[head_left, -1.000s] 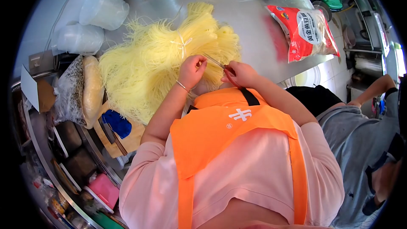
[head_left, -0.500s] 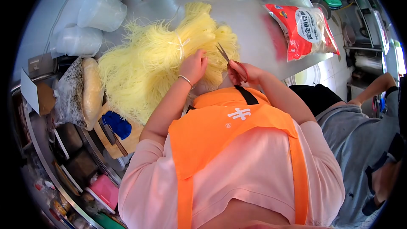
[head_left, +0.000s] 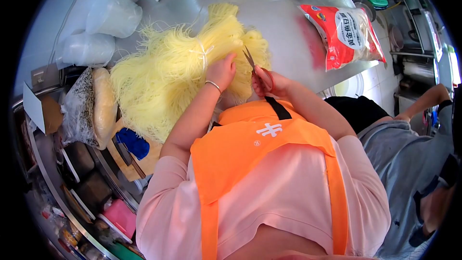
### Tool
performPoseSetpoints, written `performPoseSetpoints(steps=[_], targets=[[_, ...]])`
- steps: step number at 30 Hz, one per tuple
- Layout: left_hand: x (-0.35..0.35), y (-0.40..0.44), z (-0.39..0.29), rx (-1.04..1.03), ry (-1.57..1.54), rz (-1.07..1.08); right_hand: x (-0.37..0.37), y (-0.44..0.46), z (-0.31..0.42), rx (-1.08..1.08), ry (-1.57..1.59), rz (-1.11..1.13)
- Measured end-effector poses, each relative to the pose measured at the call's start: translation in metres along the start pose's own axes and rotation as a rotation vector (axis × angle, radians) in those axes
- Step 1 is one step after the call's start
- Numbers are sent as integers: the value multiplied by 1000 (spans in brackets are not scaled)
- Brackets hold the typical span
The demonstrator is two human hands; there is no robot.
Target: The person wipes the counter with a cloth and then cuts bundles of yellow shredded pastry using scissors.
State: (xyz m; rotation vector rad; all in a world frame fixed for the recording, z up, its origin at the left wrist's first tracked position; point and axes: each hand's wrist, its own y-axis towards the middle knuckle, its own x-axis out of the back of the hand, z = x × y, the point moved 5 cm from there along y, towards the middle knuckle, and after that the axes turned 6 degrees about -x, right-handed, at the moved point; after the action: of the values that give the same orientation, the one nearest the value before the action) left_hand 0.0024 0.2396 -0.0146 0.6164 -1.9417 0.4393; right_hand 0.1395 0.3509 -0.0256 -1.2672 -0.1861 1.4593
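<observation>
A large bundle of thin yellow noodles [head_left: 159, 67] lies on the metal table, gathered by a white tie [head_left: 204, 54]. My left hand [head_left: 222, 71] is closed on the bundle just right of the tie, its fingertips partly hidden. In my right hand [head_left: 265, 81] is a pair of scissors [head_left: 249, 58] with red handles. Their dark blades point up and away from me, slightly parted, beside my left fingers and over the right part of the noodles. I cannot see a strand between the blades.
A red and white food bag [head_left: 344, 36] lies on the metal table [head_left: 288, 33] at the right. Clear plastic tubs [head_left: 113, 14] and filled bags [head_left: 103, 106] stand at the left. Another person in a grey top [head_left: 404, 154] is close on my right.
My right hand and the scissors have shifted slightly left, closer to my left hand. My left hand stays on the noodles, nearly unmoved.
</observation>
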Motion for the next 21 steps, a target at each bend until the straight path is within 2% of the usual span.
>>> performPoseSetpoints(steps=[8, 14, 16, 21], targets=[[3, 4, -2, 3, -7, -49, 0, 20, -6, 117, -74, -5], [22, 16, -8, 24, -48, -220, -1, 20, -5, 170, -137, -72], [31, 19, -13, 4, -5, -319, -1, 21, -5, 176, -138, -64], [33, 29, -13, -66, 207, -344, -1, 18, -4, 169, -128, -75]])
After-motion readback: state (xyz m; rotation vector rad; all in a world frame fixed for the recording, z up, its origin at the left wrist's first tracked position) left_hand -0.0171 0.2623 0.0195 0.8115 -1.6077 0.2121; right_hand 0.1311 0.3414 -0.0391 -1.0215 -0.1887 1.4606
